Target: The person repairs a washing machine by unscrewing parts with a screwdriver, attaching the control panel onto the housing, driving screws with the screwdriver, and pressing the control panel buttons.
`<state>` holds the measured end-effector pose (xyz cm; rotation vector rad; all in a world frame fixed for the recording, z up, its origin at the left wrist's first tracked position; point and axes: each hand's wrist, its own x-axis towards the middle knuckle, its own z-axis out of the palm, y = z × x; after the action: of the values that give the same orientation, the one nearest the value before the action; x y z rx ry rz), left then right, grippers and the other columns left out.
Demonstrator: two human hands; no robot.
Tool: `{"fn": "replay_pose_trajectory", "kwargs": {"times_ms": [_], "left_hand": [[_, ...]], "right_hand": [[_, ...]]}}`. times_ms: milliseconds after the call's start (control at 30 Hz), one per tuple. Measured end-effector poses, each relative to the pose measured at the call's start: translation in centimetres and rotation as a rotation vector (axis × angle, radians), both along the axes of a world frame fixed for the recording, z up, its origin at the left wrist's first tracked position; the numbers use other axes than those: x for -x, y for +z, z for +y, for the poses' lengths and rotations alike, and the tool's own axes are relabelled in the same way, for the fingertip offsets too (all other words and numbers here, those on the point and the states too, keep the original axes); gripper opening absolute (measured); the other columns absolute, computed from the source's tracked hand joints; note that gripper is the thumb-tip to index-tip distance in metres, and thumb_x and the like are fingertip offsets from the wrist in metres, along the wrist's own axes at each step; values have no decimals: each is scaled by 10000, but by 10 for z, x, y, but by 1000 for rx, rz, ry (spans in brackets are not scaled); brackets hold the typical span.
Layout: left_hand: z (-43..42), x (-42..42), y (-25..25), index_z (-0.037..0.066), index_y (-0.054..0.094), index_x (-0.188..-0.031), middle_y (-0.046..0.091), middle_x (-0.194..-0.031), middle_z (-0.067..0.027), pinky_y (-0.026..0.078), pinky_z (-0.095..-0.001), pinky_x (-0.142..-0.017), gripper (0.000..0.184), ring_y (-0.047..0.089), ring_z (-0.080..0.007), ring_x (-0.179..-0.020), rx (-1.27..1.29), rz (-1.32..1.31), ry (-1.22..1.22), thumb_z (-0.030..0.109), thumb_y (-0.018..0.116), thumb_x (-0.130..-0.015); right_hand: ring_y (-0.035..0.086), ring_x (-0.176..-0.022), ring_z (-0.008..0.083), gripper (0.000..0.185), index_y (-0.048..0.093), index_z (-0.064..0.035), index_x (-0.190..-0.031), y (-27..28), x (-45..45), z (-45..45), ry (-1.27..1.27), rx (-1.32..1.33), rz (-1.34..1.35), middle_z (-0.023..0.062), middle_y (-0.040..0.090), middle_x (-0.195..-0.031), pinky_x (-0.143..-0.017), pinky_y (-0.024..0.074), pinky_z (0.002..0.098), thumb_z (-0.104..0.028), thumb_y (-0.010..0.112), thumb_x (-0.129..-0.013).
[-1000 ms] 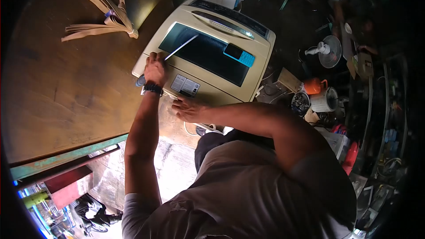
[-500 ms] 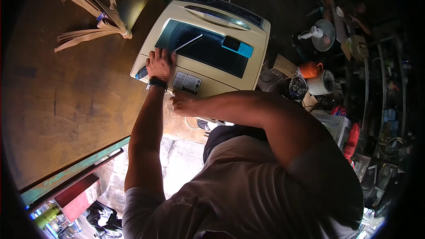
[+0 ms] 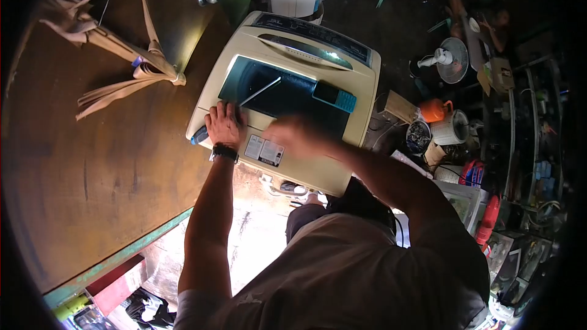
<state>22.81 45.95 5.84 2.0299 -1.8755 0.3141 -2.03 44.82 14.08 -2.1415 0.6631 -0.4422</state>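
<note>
A cream top-load washing machine (image 3: 293,174) stands in front of me with its dark glass lid down. My left hand (image 3: 225,125) lies flat on its front left edge, fingers spread, a watch on the wrist. Beside that hand, at the left corner, is a blue and dark object (image 3: 199,135), partly covered. My right hand (image 3: 293,136) is over the front panel near the label (image 3: 264,150), smeared by motion; whether it holds anything cannot be made out. On the glass lie a thin metal rod (image 3: 261,91) and a blue keypad phone (image 3: 334,96).
At the left is a brown wooden surface (image 3: 110,165) with tan fabric strips (image 3: 116,88). A fan (image 3: 451,60), an orange container (image 3: 435,110), a white bucket (image 3: 449,128) and shelves stand at the right. Part of another person (image 3: 498,30) shows at the upper right.
My right hand has risen from below the machine's front edge to over its front panel. My left hand stays on the left edge, and the view has shifted slightly.
</note>
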Motion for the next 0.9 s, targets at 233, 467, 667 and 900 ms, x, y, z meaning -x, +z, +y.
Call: {"fn": "replay_pose_trajectory", "kwargs": {"times_ms": [233, 467, 667, 900], "left_hand": [[2, -1, 2, 143, 708, -1169, 650, -1123, -64, 408, -475, -933, 278, 596, -291, -1063, -21, -6, 4, 244, 655, -915], [-3, 3, 9, 126, 714, -1144, 656, -1096, -73, 409, -483, -939, 267, 596, -296, -1031, -5, 65, 11, 184, 687, -884], [-5, 4, 11, 137, 704, -1165, 650, -1101, -59, 414, -473, -924, 298, 594, -294, -1018, -28, 41, -2, 151, 680, -869], [-4, 4, 4, 151, 709, -1216, 647, -1124, -80, 423, -468, -910, 377, 589, -305, -1005, -16, 24, 4, 133, 674, -841]], "right_hand": [[613, -1248, 367, 526, 567, -179, -1454, -76, 64, -273, -471, 395, 374, 179, 648, -1332, -1039, 516, 466, -176, 639, -932], [524, -1393, 344, 659, 444, -281, -1578, -93, 34, -325, -381, 247, 654, 161, 502, -1527, -1125, 477, 466, -182, 581, -941], [429, -1488, 306, 637, 467, -223, -1569, -80, 32, -331, -235, 265, 755, 145, 458, -1595, -1171, 441, 423, -154, 564, -942], [624, -1263, 281, 592, 491, -112, -1543, -84, 50, -367, -137, 199, 545, 167, 657, -1316, -1038, 516, 397, -102, 538, -953]]}}
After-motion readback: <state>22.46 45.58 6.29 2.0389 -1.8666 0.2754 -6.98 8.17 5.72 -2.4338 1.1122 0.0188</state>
